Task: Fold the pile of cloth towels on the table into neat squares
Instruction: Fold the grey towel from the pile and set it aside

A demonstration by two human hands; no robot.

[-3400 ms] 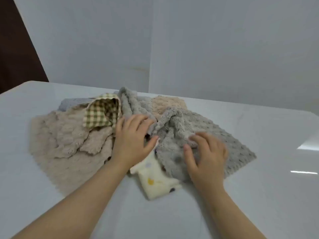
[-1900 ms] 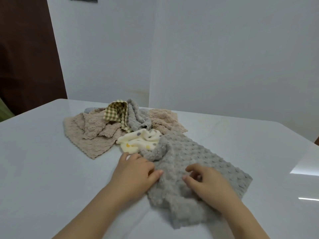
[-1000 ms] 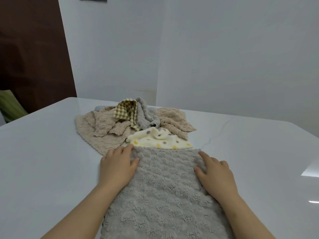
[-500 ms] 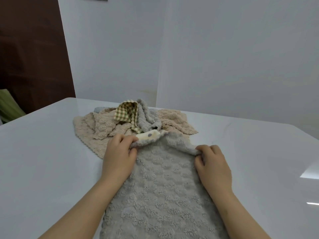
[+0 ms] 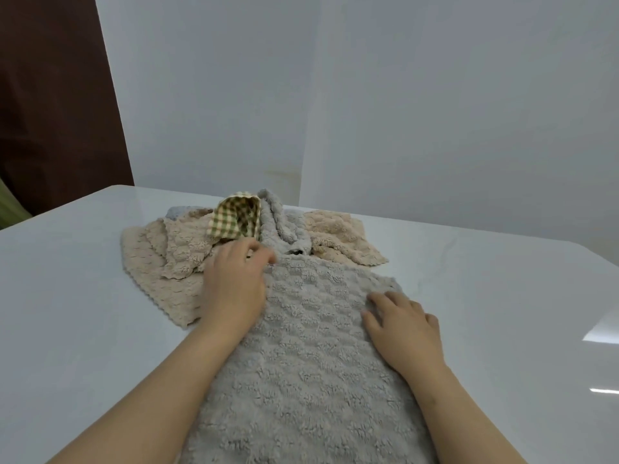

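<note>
Table (image 5: 83, 296): white, glossy, under both forearms.

Grey towel (image 5: 311, 363): the largest cloth, spread flat with its bumpy side up. It lies under and between the two hands and runs from their fingertips back toward the person, out of the bottom of the view.

Beige towel (image 5: 157, 262): rumpled, just left of the left hand, with its scalloped edge reaching that hand.

Peach towel (image 5: 338, 239): beyond the right hand and apart from it. Its near corner meets the grey towel's far edge.

Small grey towel (image 5: 278, 222): bunched in a ridge just beyond the left fingertips.

Checked cloth (image 5: 234, 219): green and cream, standing up just past the left fingertips.

Left hand (image 5: 234, 289): on the grey towel's far left corner, blurred. I cannot tell whether it pinches the cloth or lies flat.

Right hand (image 5: 402, 329): palm down on the towel's right edge, fingers spread and straight, gripping nothing.
</note>
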